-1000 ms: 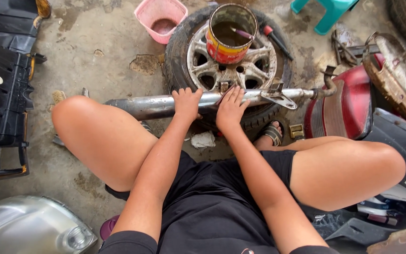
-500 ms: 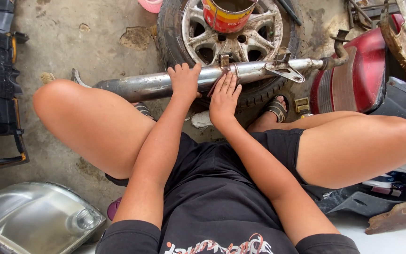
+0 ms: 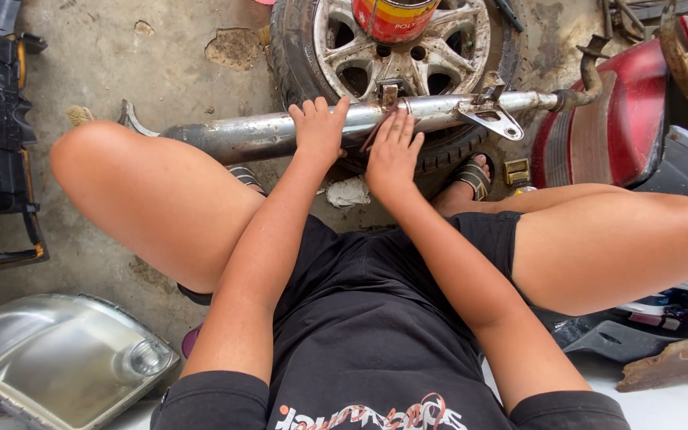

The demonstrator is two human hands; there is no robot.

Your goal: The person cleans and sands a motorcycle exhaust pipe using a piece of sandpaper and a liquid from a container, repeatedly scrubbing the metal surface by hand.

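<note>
Head view, steeply downward, close over lap

floor (image 3: pixel 161 72): concrete | on it: wheel (image 3: pixel 396 56), headlight (image 3: pixel 57 358)

Grey exhaust pipe (image 3: pixel 280 135); silver wheel (image 3: pixel 408 48); red-yellow can (image 3: pixel 392 17)

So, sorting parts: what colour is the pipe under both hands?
Dull silver-grey metal pipe, seen in the head view.
</note>
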